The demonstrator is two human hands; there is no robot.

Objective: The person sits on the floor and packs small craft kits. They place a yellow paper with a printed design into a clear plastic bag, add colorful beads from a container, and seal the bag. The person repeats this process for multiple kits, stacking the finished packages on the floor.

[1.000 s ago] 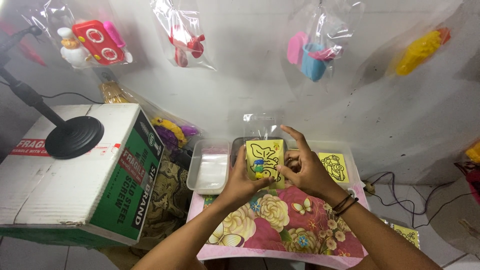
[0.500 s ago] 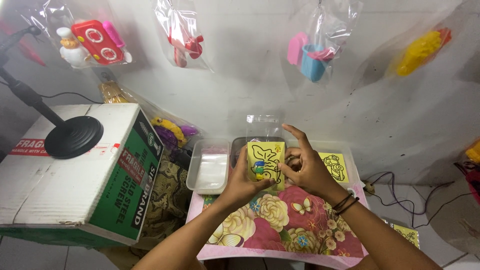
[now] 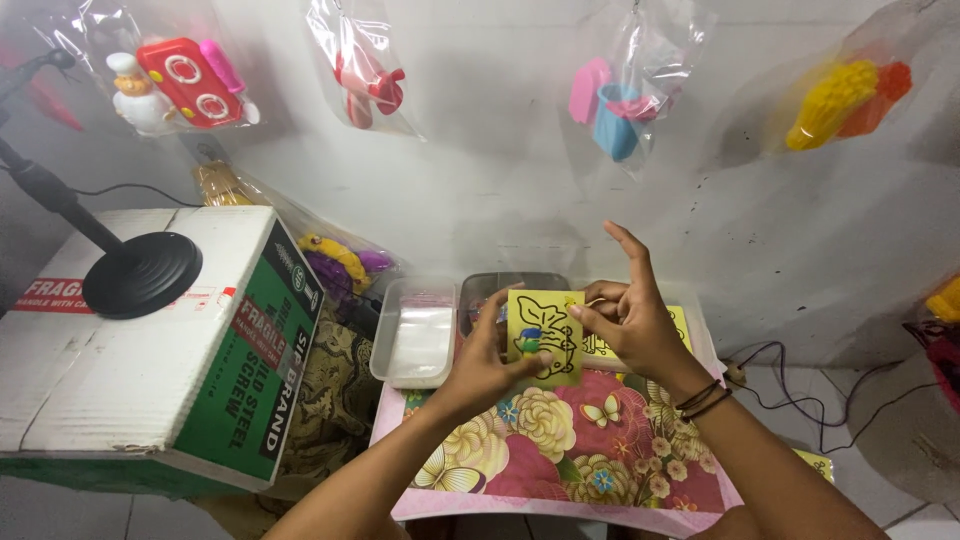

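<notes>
A small yellow card (image 3: 545, 337) with a black line drawing, partly coloured blue and green, is held upright over a little table with a pink floral cover (image 3: 560, 455). My left hand (image 3: 485, 355) grips the card's lower left edge. My right hand (image 3: 628, 315) pinches its right edge, index finger raised. A second yellow card (image 3: 680, 325) lies flat behind my right hand, mostly hidden.
A clear plastic tray (image 3: 413, 333) and a darker tray (image 3: 510, 285) sit at the table's back. A large cardboard box (image 3: 150, 350) with a black stand base (image 3: 140, 272) stands to the left. Bagged toys (image 3: 175, 80) hang on the wall. Cables (image 3: 790, 375) lie at the right.
The card and both hands stay in nearly the same place; my right index finger has lifted a little higher.
</notes>
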